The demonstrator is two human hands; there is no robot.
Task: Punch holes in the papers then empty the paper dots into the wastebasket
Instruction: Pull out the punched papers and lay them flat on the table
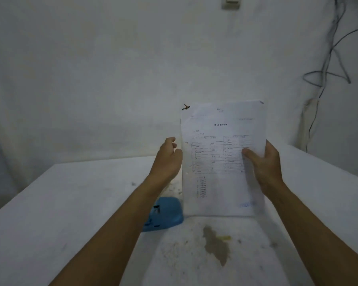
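Observation:
A stack of printed papers [221, 182] stands upright on its bottom edge on the white table [70, 203]. Two punched holes show along its left margin. My right hand [262, 159] grips the right edge, thumb on the front page. My left hand [168, 159] is next to the left edge with loosely curled fingers; I cannot tell whether it touches the sheets. A blue hole punch [165, 215] lies on the table just left of the papers' bottom corner, partly behind my left forearm. No wastebasket is in view.
A brownish stain [215, 244] and scattered specks mark the tabletop in front of the papers. The table sits in a corner of white walls. Dark cables [329, 69] hang on the right wall. A wall switch [232, 2] is at the top.

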